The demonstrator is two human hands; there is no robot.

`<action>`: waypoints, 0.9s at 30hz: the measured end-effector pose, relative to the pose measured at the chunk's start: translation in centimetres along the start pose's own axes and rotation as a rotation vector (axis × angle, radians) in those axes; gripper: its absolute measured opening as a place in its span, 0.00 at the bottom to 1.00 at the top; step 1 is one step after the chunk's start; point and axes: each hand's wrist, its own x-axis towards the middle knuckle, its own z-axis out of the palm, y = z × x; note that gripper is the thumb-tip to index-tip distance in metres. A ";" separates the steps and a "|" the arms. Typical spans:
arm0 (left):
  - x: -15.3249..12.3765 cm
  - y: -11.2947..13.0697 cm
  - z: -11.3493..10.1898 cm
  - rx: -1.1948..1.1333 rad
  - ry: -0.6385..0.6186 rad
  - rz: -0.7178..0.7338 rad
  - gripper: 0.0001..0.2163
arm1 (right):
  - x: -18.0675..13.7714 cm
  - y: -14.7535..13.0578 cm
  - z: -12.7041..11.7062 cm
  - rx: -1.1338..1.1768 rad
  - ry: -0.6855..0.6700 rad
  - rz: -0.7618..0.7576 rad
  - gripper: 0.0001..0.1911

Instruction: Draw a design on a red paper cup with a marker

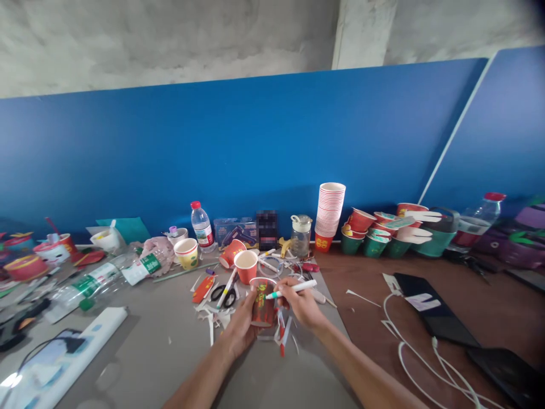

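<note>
My left hand (pixel 240 325) is wrapped round a red paper cup (pixel 263 304) with printed marks, held upright just above the grey mat (pixel 170 352). My right hand (pixel 301 304) pinches a white marker with a green tip (pixel 292 289), and the tip touches the cup's side. Strips cut from the cup hang below it among red and white paper scraps (pixel 281 334). Black-handled scissors (pixel 225 295) lie to the left of the cup. Another red cup (pixel 246 266) stands just behind it.
A tall stack of red cups (pixel 329 216) stands by the blue partition, with red and green cups (pixel 369 232) to its right. Water bottles (pixel 202 226), a glass jar (pixel 300 235), a white power strip (pixel 80 346), a dark tablet (pixel 430 309) and white cables (pixel 419 363) surround the workspace.
</note>
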 end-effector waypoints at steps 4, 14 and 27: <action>0.2 -0.3 -0.1 -0.002 -0.022 0.029 0.19 | 0.0 -0.2 0.1 -0.024 -0.079 0.046 0.12; 0.2 -0.5 -0.2 0.054 0.025 0.041 0.20 | 0.1 -0.1 -0.1 -0.045 -0.006 0.019 0.11; 0.3 -1.1 -0.1 0.154 0.081 0.084 0.20 | 0.4 -0.3 -0.2 -0.071 0.257 -0.104 0.12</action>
